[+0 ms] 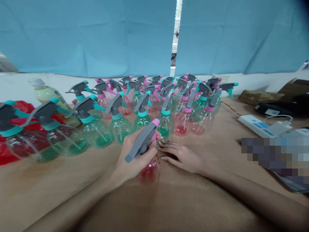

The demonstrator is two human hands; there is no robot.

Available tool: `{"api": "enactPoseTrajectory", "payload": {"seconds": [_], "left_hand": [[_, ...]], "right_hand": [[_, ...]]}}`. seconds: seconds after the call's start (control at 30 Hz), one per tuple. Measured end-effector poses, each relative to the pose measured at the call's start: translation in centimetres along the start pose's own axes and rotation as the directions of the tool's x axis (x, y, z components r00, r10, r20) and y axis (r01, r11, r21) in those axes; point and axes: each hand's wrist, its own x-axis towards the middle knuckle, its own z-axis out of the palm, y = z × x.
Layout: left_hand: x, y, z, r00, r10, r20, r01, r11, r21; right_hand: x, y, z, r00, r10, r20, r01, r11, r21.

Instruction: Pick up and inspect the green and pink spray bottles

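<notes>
My left hand (134, 154) is wrapped round the neck of a pink spray bottle (149, 170) near the table's front. That bottle's grey trigger head with a pink nozzle rises above my fingers, while its clear pink body shows below them. Just right of it, my right hand (182, 156) lies flat on the table with its fingers stretched out towards the bottle. Whether those fingertips touch the bottle, I cannot tell. Close behind both hands stands a green spray bottle (166, 125) with a turquoise collar.
Several more spray bottles, such as a green one (96, 133) and a pink one (183, 124), crowd the table behind. A drink bottle (49, 95) and red plastic bag (8, 149) are at left. At right lie a white power strip (256, 125) and a brown package (260, 96).
</notes>
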Motion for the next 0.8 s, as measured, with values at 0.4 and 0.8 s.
{"api": "enactPoseTrajectory", "payload": {"seconds": [0.4,0.8], "left_hand": [[0.05,-0.28,0.23,0.999,-0.039,0.037,0.042,0.996,-0.082],[-0.09,-0.24,0.48,0.997,-0.073,0.033,0.075,0.995,-0.063]], "right_hand": [[-0.03,-0.03,-0.07,1.000,0.007,0.018,-0.007,1.000,-0.021],[0.00,0.07,0.02,1.000,0.005,0.009,-0.005,1.000,-0.024]]}}
